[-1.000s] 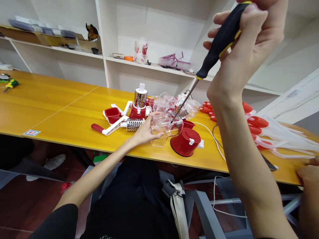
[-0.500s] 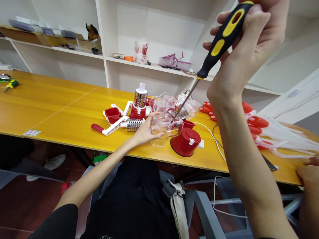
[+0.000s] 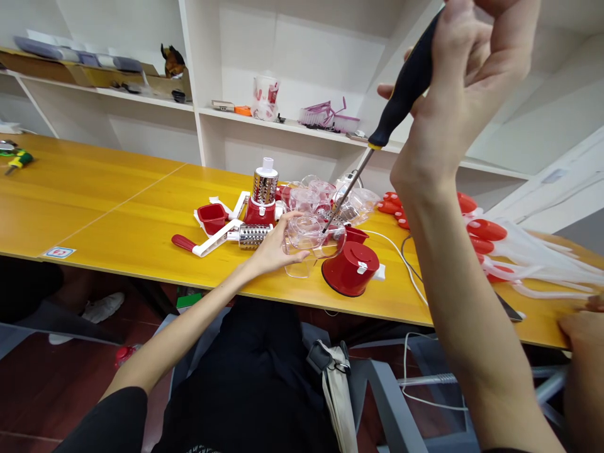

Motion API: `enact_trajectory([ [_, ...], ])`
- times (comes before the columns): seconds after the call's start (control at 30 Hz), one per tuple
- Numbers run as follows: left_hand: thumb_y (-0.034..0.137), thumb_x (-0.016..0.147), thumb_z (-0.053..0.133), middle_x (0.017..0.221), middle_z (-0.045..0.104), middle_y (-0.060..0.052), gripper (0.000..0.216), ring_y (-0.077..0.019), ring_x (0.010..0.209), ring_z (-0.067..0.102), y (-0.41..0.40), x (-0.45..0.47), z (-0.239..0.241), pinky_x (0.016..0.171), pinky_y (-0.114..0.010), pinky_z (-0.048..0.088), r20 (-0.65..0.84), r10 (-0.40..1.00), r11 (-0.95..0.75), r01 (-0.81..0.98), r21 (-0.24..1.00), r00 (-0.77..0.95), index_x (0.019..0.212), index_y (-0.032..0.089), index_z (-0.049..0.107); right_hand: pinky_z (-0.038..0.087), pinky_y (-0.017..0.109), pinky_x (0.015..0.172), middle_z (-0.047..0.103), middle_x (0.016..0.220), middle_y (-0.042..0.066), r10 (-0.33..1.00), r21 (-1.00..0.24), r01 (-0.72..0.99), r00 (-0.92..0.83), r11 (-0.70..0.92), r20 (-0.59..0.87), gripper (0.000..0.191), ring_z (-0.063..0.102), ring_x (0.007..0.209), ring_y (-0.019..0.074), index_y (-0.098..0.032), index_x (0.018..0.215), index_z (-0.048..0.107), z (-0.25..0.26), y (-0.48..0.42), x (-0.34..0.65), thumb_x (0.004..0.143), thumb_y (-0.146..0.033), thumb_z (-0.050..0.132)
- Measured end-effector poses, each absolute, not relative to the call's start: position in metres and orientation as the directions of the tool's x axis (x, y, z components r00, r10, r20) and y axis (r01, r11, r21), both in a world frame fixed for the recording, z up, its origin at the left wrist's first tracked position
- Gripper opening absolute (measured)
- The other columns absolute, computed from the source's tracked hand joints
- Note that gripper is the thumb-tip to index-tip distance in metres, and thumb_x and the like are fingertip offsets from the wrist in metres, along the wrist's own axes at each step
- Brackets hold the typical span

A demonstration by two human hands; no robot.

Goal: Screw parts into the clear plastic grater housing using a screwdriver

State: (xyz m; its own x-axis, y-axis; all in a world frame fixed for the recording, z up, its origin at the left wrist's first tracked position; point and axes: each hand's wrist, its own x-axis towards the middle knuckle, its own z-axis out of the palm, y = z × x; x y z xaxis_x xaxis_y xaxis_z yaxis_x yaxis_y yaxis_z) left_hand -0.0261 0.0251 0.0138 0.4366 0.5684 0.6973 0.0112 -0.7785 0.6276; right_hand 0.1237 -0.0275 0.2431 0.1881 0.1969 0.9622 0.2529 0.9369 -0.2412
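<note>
My right hand [image 3: 465, 94], raised at the upper right, is closed round the dark handle of a screwdriver [image 3: 401, 88]. Its long shaft slants down to the left, and the tip meets or overlaps a clear plastic housing [image 3: 306, 234]; exact contact I cannot make out. My left hand [image 3: 276, 248] grips that housing from its left side, thumb below and fingers above. Just right of it stands a red base [image 3: 352, 269]. To the left lie a metal grater drum [image 3: 255, 236] and a white crank with a red handle [image 3: 207, 244].
Behind stand an assembled drum grater [image 3: 264, 189] and more clear housings [image 3: 309, 196]. A red pusher [image 3: 211, 218] lies at left. Red-handled white parts [image 3: 486, 233] pile up at right, near another person's hand [image 3: 582, 324]. A white cable [image 3: 401, 255] crosses the table. Shelves [image 3: 287, 126] stand behind.
My right hand has turned the screwdriver handle, so the yellow patches no longer show. The tip and my left hand with the clear housing stay in nearly the same place.
</note>
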Motion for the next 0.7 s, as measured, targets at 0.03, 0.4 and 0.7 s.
enact_trajectory([
  [0.03, 0.051, 0.073, 0.080, 0.149, 0.049, -0.011, 0.083, -0.0349, 0.137, 0.052, 0.0250, -0.0261, 0.0139, 0.119, -0.058, 0.040, 0.698, 0.568, -0.779, 0.011, 0.627, 0.436, 0.141, 0.030, 0.038, 0.050, 0.016, 0.059, 0.053, 0.080, -0.004, 0.181, -0.221, 0.263, 0.169, 0.939, 0.969, 0.010, 0.052, 0.067, -0.0020, -0.019, 0.094, 0.055, 0.2432, -0.0266, 0.1250, 0.090, -0.027, 0.060],
  [0.4, 0.051, 0.074, 0.080, 0.148, 0.050, -0.012, 0.084, -0.0349, 0.137, 0.053, 0.0237, -0.0263, 0.0147, 0.118, -0.058, 0.040, 0.685, 0.581, -0.769, 0.018, 0.640, 0.440, 0.142, 0.028, 0.037, 0.051, 0.018, 0.059, 0.057, 0.083, -0.002, 0.239, -0.284, 0.269, 0.190, 0.920, 0.952, 0.014, 0.059, 0.072, 0.0020, -0.018, 0.098, 0.055, 0.2426, -0.0244, 0.1259, 0.098, -0.026, 0.044],
  [0.7, 0.051, 0.074, 0.080, 0.148, 0.051, -0.012, 0.083, -0.0353, 0.138, 0.051, 0.0231, -0.0261, 0.0149, 0.120, -0.058, 0.039, 0.680, 0.586, -0.765, 0.024, 0.644, 0.441, 0.141, 0.027, 0.037, 0.051, 0.022, 0.062, 0.059, 0.084, -0.002, 0.243, -0.286, 0.245, 0.190, 0.926, 0.951, 0.016, 0.062, 0.075, 0.0052, -0.019, 0.103, 0.053, 0.2416, -0.0232, 0.1305, 0.097, -0.020, 0.038],
])
